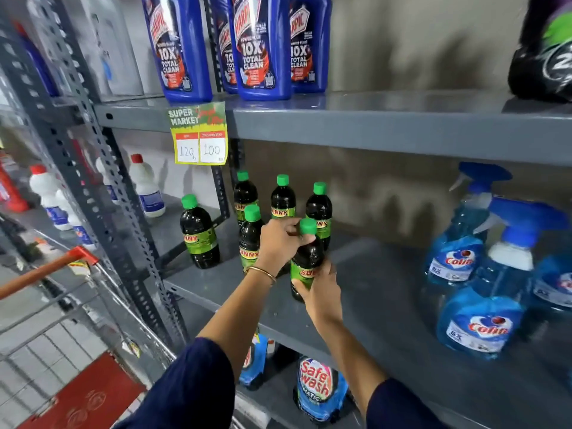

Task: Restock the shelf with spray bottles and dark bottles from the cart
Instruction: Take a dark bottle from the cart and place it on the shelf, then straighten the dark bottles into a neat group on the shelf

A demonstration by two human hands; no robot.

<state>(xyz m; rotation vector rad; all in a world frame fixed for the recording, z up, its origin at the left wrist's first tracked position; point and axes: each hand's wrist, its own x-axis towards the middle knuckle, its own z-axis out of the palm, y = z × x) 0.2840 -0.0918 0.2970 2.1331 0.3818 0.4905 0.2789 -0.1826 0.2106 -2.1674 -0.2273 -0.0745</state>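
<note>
A dark bottle [305,258] with a green cap stands on the grey middle shelf [387,292]. My right hand [322,289] grips its lower body from the front. My left hand [280,243] wraps its shoulder just below the cap. Several more dark bottles [283,196] with green caps and green labels stand behind it and to its left; one [199,232] stands apart in the bay further left. Blue spray bottles [486,298] stand at the right end of the same shelf. The wire cart [46,270] with an orange handle is at lower left.
Blue toilet-cleaner bottles [263,48] line the shelf above, with a price tag [199,134] hanging from its edge. White bottles with red caps [147,190] stand far left. Detergent pouches [318,388] lie on the shelf below. A grey upright post [102,168] separates the bays.
</note>
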